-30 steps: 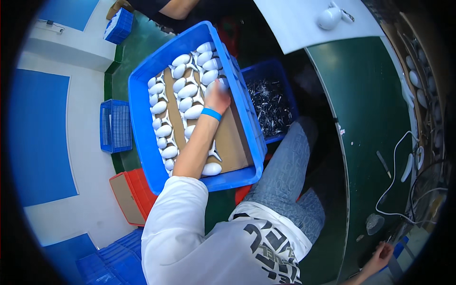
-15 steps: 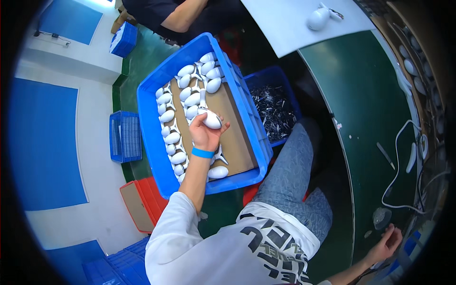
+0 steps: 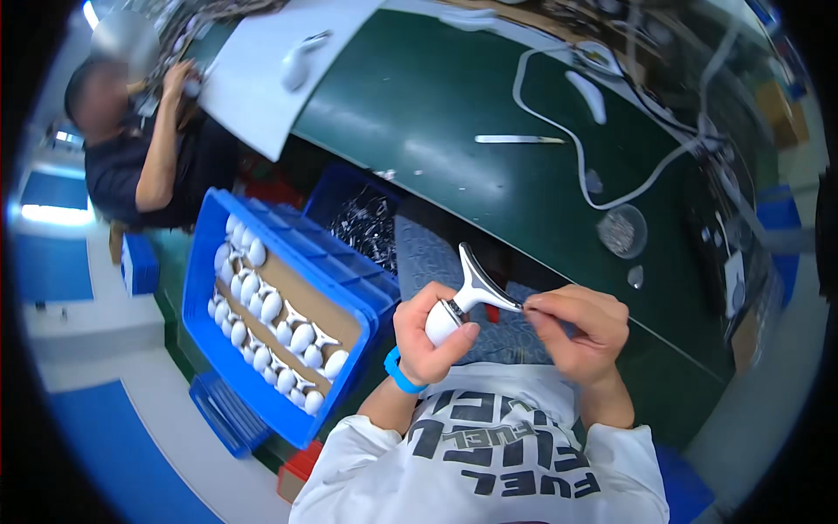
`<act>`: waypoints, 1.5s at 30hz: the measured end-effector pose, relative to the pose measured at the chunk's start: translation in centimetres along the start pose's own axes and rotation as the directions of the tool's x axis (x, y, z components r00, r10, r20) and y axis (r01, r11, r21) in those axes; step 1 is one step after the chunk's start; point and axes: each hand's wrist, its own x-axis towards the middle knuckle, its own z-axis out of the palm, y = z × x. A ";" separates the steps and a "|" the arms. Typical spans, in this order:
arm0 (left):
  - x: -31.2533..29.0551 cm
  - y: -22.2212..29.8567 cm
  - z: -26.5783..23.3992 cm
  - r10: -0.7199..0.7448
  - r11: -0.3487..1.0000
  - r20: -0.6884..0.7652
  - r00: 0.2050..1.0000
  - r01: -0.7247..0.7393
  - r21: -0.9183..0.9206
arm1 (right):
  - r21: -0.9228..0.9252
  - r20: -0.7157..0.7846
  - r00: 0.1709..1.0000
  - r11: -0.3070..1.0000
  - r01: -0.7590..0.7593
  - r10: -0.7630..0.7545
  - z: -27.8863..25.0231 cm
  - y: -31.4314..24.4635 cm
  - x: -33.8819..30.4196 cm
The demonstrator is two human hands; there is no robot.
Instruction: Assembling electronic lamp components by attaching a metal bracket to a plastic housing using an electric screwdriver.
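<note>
My left hand (image 3: 425, 342), with a blue band at the wrist, grips the rounded white body of a handheld massager (image 3: 477, 289). The massager's forked, curved head with a dark grey face points up and away from me. At the right tip of that head, my right hand (image 3: 583, 330) is closed in a pinch. Whatever lies between its thumb and finger is too small to make out. To the left, a blue crate (image 3: 377, 301) contains rows of similar white massagers (image 3: 271, 306) on brown cardboard.
On the green bench (image 3: 410, 96) are a knife-like tool (image 3: 519, 139), a white cable (image 3: 526, 96) and a clear dish of small parts (image 3: 621, 231). A blue bin of dark pieces (image 3: 362, 231) sits beneath the bench edge. Another person (image 3: 140, 166) works at the far left.
My left hand has left the crate with a massager and come in front of my body. The right hand has moved from beside the dish to the massager's head. The view has turned rightward.
</note>
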 end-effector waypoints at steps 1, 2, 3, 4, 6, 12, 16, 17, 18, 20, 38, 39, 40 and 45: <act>0.2 -0.1 0.6 -0.006 1.000 0.040 0.999 0.006 -0.002 | -0.018 -0.034 0.999 1.000 -0.014 0.013 -0.5 0.0 -0.4; 0.3 -0.1 1.1 -0.031 0.999 0.063 0.998 0.031 -0.008 | -0.012 -0.053 0.999 1.000 -0.012 0.011 -1.0 -0.1 -0.9; 0.4 -0.1 1.4 -0.057 0.998 0.081 0.995 0.058 -0.012 | -0.004 -0.068 0.998 1.000 -0.009 0.009 -1.4 0.0 -1.3; 0.4 -0.1 1.7 -0.058 0.998 0.096 0.994 0.059 -0.005 | -0.008 -0.086 0.996 1.000 -0.017 0.017 -1.8 0.1 -1.6; 0.4 -0.4 2.1 -0.064 0.998 0.118 0.991 0.064 -0.002 | -0.046 -0.081 0.997 0.999 -0.011 0.007 -2.3 0.3 -2.2; 0.2 -0.3 2.5 -0.086 0.996 0.103 0.991 0.085 0.007 | -0.076 -0.089 0.996 0.997 0.008 -0.015 -2.5 0.7 -2.5; 0.0 -0.4 1.9 -0.065 0.995 0.098 0.993 0.056 0.088 | -0.147 -0.041 0.998 0.988 0.036 -0.043 -2.5 0.5 -2.3; 0.0 -0.3 1.7 -0.066 0.994 0.092 0.994 0.058 0.089 | -0.166 -0.024 0.999 0.985 0.042 -0.047 -2.4 0.4 -2.2; 0.1 -0.1 1.5 -0.059 0.987 0.111 0.992 0.041 0.155 | -0.186 -0.007 0.999 0.981 0.048 -0.050 -2.4 0.4 -2.2; 0.2 0.2 1.2 -0.055 0.976 0.129 0.990 0.025 0.218 | -0.189 0.024 0.999 0.981 0.042 -0.038 -2.5 0.6 -2.2; 0.7 -1.1 1.5 -0.113 0.920 0.095 0.989 0.068 0.387 | -0.417 0.005 0.977 0.888 0.195 -0.212 -0.7 4.0 -3.9; 0.7 -1.6 1.4 -0.132 0.933 0.088 0.987 0.094 0.347 | -0.402 -0.004 0.987 0.904 0.146 -0.162 -1.7 4.0 -4.0; 0.6 -1.8 1.2 -0.164 0.951 0.059 0.985 0.142 0.273 | -0.454 -0.072 0.990 0.888 0.077 -0.123 -3.1 4.1 -4.1; 2.0 -2.9 0.1 -0.197 0.976 0.105 0.975 0.205 -0.074 | -0.684 -0.403 0.913 0.645 -0.341 0.055 -12.0 5.7 -5.3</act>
